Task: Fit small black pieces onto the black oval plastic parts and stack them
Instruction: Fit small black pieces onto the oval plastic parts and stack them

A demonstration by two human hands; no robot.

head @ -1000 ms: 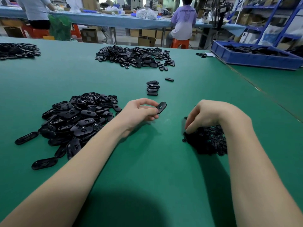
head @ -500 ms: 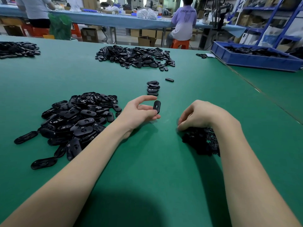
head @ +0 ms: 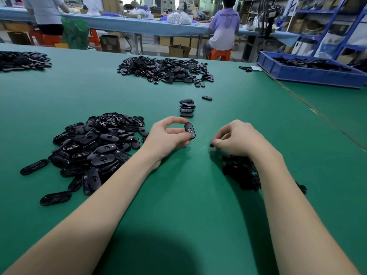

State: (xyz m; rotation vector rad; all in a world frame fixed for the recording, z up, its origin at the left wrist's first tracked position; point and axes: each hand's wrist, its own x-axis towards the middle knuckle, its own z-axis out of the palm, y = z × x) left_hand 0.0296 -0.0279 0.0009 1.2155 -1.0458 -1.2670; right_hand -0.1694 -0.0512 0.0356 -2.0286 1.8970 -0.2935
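While left grip pinches oval part, right grip pinches small piece.

You sit at a wide green table. Beyond it, a long blue workbench has orange stools and cardboard boxes beneath. Blue metal shelving stands at your right.

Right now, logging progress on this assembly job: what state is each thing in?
Left hand: pinching one oval part, upright.
Right hand: pinching a small black piece.
Stack: a few parts high, slightly uneven.
Blue bin: holding black parts.
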